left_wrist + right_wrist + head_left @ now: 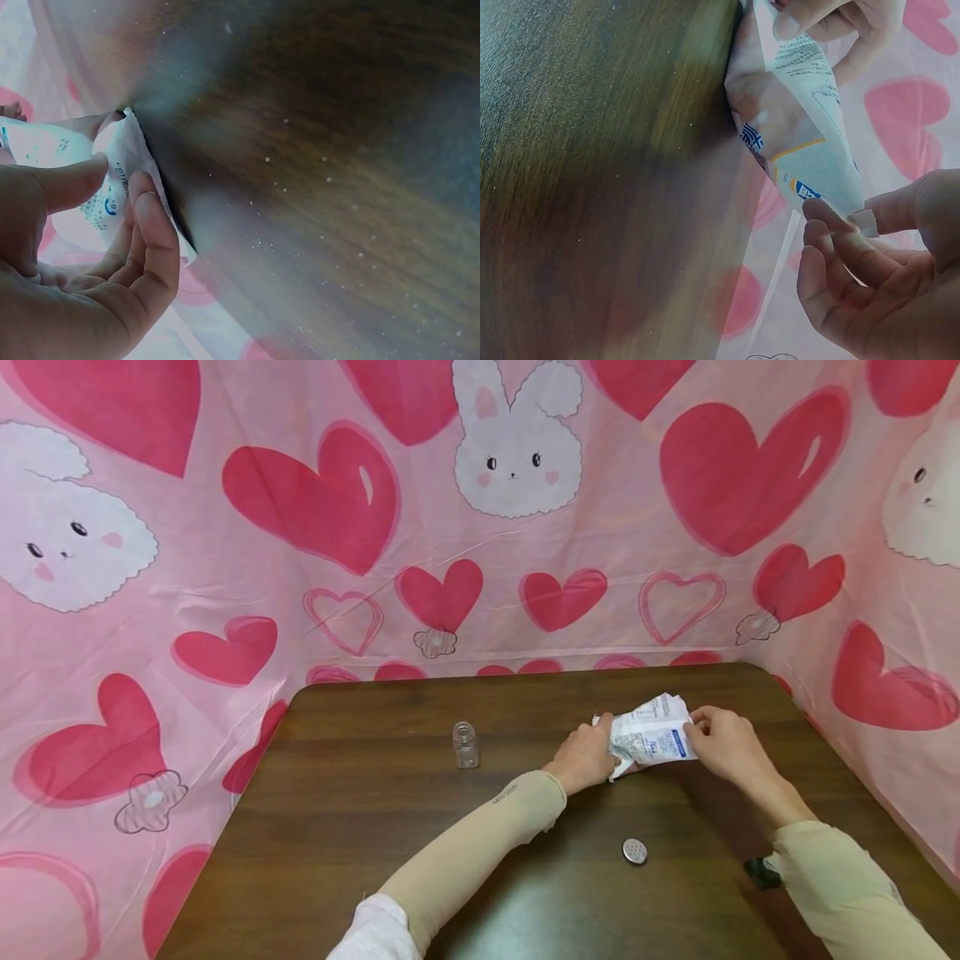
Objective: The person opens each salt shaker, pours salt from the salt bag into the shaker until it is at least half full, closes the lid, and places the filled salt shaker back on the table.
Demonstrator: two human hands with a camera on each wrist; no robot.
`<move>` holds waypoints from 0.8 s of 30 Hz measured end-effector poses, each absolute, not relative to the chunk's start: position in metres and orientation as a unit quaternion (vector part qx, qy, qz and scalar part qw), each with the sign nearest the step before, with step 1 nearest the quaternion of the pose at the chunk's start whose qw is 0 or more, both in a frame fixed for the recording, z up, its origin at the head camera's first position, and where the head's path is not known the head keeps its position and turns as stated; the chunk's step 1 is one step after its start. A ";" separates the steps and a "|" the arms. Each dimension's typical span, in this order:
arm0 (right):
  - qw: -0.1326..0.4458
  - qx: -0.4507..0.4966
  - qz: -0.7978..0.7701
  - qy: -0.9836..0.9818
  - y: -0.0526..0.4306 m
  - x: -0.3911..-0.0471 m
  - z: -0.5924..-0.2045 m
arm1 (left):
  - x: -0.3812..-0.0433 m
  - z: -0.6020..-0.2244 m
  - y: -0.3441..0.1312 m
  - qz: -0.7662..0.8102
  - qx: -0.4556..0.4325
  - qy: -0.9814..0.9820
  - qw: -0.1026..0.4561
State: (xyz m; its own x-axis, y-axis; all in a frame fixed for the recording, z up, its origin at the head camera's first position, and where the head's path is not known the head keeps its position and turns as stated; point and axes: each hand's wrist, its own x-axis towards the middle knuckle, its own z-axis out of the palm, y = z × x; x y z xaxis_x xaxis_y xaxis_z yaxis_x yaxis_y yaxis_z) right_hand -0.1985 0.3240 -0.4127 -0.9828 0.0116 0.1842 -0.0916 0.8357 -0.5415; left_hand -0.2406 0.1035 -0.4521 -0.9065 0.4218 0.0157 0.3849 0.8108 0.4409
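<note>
A white plastic packet (651, 733) with blue and black print is stretched between both hands over the right back of the table. My left hand (588, 756) grips its left end; in the left wrist view the thumb presses the packet (112, 180) against the fingers. With thumb and fingertips, my right hand (726, 742) pinches the opposite end, where a small white corner shows between them in the right wrist view. That view also shows part of the packet (784, 127) as see-through with an orange line. The packet's contents are hidden.
A small clear glass jar (466, 747) without a lid stands upright left of the hands. A round metal lid with holes (634, 851) lies nearer the front of the brown table (360, 827). Fine white specks dot the wood. Pink heart-patterned cloth (420, 527) hangs around the table.
</note>
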 end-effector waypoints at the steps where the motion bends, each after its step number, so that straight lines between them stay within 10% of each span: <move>1: 0.091 0.021 0.286 -0.954 0.324 -0.199 -0.413 | -0.241 -0.453 0.104 0.223 0.211 0.951 0.040; 24: 0.101 0.015 0.293 -0.950 0.316 -0.200 -0.412 | -0.235 -0.455 0.100 0.227 0.223 0.947 0.050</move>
State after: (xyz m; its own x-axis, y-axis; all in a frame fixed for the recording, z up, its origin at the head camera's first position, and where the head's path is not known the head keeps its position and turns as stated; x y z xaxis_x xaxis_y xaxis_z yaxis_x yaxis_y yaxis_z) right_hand -0.1995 0.3163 -0.4120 -0.9790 0.0315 0.2013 -0.0875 0.8273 -0.5549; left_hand -0.2352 0.0995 -0.4546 -0.8960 0.4439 0.0066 0.3989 0.7983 0.4512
